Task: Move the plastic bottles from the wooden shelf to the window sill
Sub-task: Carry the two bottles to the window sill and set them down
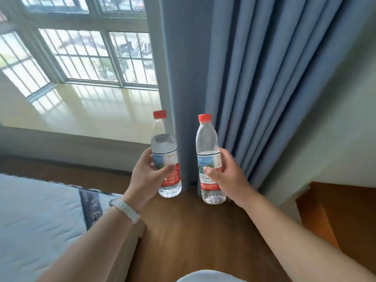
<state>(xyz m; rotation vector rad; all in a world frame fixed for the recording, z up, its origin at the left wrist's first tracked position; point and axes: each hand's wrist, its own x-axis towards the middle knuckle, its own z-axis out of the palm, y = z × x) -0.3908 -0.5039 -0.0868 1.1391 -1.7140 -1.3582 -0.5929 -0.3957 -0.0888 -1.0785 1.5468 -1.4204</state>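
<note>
I hold two clear plastic bottles with red caps and red-and-blue labels, both upright in the air. My left hand (147, 176) grips the left bottle (165, 147) around its label. My right hand (225, 176) grips the right bottle (207, 143) the same way. Both bottles hang above the wooden floor, in front of the blue curtain. The glossy cream window sill (85, 112) lies ahead and to the left, just beyond the left bottle's cap. The wooden shelf (341, 212) shows at the right edge, low, behind my right forearm.
A blue pleated curtain (264, 78) hangs from the top middle to the right. A barred window (91, 55) rises behind the sill. A white mattress (36, 220) fills the lower left. Wooden floor (193, 231) runs between the bed and the shelf.
</note>
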